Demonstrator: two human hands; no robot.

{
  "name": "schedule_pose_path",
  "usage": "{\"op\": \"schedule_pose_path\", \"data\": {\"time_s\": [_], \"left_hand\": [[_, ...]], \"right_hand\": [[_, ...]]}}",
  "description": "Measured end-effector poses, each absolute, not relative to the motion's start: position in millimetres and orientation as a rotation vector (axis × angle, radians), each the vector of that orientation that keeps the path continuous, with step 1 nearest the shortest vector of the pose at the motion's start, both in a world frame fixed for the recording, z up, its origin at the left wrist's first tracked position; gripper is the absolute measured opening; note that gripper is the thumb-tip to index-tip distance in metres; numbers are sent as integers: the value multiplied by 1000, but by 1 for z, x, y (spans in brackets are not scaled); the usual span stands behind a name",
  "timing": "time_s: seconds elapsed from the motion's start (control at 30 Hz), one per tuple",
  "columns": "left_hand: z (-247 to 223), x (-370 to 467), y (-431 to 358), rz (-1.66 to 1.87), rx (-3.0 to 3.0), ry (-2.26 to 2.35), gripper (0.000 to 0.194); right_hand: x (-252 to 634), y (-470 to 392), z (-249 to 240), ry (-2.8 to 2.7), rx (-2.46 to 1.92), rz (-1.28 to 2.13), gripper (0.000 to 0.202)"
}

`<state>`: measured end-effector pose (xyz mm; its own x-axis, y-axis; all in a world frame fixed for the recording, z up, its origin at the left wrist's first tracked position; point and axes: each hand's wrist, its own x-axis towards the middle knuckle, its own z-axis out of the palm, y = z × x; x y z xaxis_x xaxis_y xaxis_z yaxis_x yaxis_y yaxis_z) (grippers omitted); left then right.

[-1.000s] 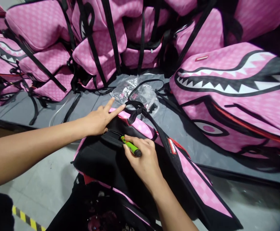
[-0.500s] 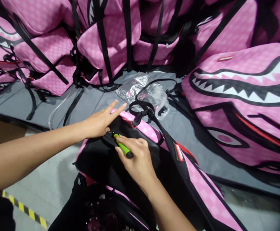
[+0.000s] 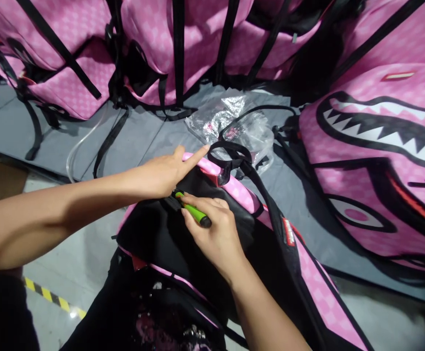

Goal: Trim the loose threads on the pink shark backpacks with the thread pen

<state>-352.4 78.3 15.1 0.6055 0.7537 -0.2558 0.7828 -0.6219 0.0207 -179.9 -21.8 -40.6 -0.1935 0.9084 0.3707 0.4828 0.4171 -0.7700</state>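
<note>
A pink and black backpack [image 3: 230, 263] lies tilted across my lap and against the table edge, its black side up. My left hand [image 3: 164, 173] grips its upper edge, with a finger stretched along the pink rim and the fingertips underneath hidden. In my right hand [image 3: 212, 224] is a small green-handled tool [image 3: 197, 214] with a black butt end, pointed at the black fabric beside my left hand. Its working tip is hidden, so I cannot tell its kind. A black strap loop [image 3: 230, 151] stands up at the backpack's top.
Pink backpacks [image 3: 143, 44] are piled along the back of the grey table [image 3: 154, 131]. Another backpack [image 3: 380, 165] with a shark-mouth print lies at the right. A crumpled clear plastic bag [image 3: 234, 117] sits behind the strap loop. Yellow and black tape [image 3: 53, 297] marks the floor.
The view has shifted, so the surroundings sit differently in the picture. My left hand's spread fingers have drawn closer together. The green tool stays in my right hand near the same spot.
</note>
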Motion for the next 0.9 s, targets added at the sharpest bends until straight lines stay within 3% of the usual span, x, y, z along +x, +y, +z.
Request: {"op": "schedule_pose_path", "data": {"time_s": [0.9], "left_hand": [[17,-347,81,-420,2686,1304,101]], "right_hand": [[-182,-22,-36,-1777,-1262,724,22]]}}
